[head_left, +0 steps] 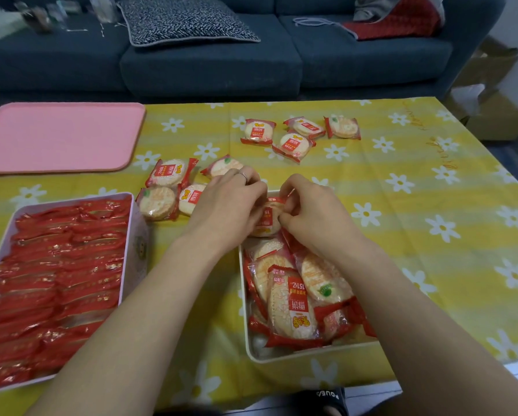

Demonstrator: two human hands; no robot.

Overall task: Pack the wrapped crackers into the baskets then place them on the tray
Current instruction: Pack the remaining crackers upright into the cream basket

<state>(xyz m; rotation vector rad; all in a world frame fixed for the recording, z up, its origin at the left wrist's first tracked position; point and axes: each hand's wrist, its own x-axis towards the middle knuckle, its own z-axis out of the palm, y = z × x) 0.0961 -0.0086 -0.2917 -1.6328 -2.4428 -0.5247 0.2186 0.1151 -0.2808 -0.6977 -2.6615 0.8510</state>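
Both hands meet over the far end of a white basket (251, 354) in front of me. My left hand (224, 205) and my right hand (311, 211) together pinch one wrapped cracker (268, 216) that stands on edge there. Several wrapped crackers (293, 298) lie stacked in the near part of that basket. A second basket (137, 235) at the left is packed full of red-edged cracker packs. Loose wrapped crackers (164, 187) lie beside my left hand, and another group of loose crackers (293, 135) lies farther back. The pink tray (59, 136) sits at the far left with nothing on it.
A yellow flowered cloth (431, 205) covers the table. A dark blue sofa (209, 61) with a patterned cushion (185, 19) runs along the far edge. Cardboard boxes (491, 94) stand on the floor at the far right. A sandalled foot (329, 400) shows below the near edge.
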